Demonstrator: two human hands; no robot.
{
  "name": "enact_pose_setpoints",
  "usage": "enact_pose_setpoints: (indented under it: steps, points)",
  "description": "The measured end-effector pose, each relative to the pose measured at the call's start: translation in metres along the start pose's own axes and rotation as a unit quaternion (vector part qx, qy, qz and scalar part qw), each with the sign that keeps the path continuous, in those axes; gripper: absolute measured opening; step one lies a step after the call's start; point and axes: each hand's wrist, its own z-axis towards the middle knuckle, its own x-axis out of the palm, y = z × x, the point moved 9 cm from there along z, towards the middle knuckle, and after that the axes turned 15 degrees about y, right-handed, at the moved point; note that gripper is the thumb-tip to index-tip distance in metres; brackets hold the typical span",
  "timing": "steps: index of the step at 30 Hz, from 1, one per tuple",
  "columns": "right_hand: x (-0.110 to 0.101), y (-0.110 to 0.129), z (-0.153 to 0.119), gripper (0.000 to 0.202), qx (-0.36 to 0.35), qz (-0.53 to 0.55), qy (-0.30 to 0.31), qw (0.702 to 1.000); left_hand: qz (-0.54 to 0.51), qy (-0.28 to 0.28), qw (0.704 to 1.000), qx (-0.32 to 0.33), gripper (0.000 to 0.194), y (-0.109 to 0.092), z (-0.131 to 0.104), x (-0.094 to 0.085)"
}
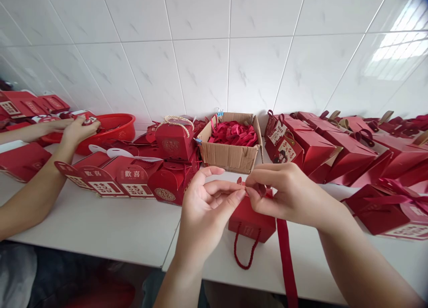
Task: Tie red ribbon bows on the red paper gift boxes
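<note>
A small red gift box (250, 221) with a red cord handle stands on the white table (113, 227) right in front of me. My left hand (207, 210) and my right hand (287, 194) meet just above the box's top. Both pinch a red ribbon (286, 259) between thumb and fingers. The ribbon's long end hangs down from my right hand over the table's front edge. The box's top is partly hidden behind my fingers.
An open cardboard box (230, 154) of red ribbons sits behind. Finished red boxes (334, 149) crowd the right side, flat and folded red boxes (133, 174) the left. A co-worker's hands (78, 129) reach by a red basin (115, 123) at far left.
</note>
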Motion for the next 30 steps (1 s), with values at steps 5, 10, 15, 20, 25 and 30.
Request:
enact_pose_setpoints:
  steps: [5, 10, 15, 20, 25, 30]
  points:
    - [0.006, 0.004, 0.004, 0.018, -0.062, 0.000, 0.007, 0.998, 0.031, 0.042, 0.999, -0.003, 0.040, 0.002, 0.001, 0.001]
    - [0.002, 0.010, 0.000, 0.019, -0.099, -0.048, -0.050, 0.993, 0.040, 0.051, 0.998, 0.001, 0.036, 0.001, 0.002, 0.003]
    - [0.000, 0.015, 0.000, 0.023, -0.108, -0.127, -0.090, 0.982, 0.016, 0.056, 0.998, 0.002, 0.040, 0.003, 0.004, 0.006]
    - [-0.009, 0.015, -0.005, 0.024, -0.096, -0.158, -0.130, 0.974, -0.006, -0.026, 0.999, 0.036, 0.041, -0.002, 0.004, -0.011]
    - [-0.025, 0.009, -0.013, 0.017, -0.068, -0.027, -0.125, 0.989, -0.072, -0.071, 0.994, 0.047, 0.042, -0.005, 0.005, -0.030]
    - [-0.017, 0.017, -0.013, 0.021, -0.082, 0.037, -0.033, 0.995, -0.115, -0.038, 0.992, 0.040, 0.040, -0.003, 0.007, -0.024]
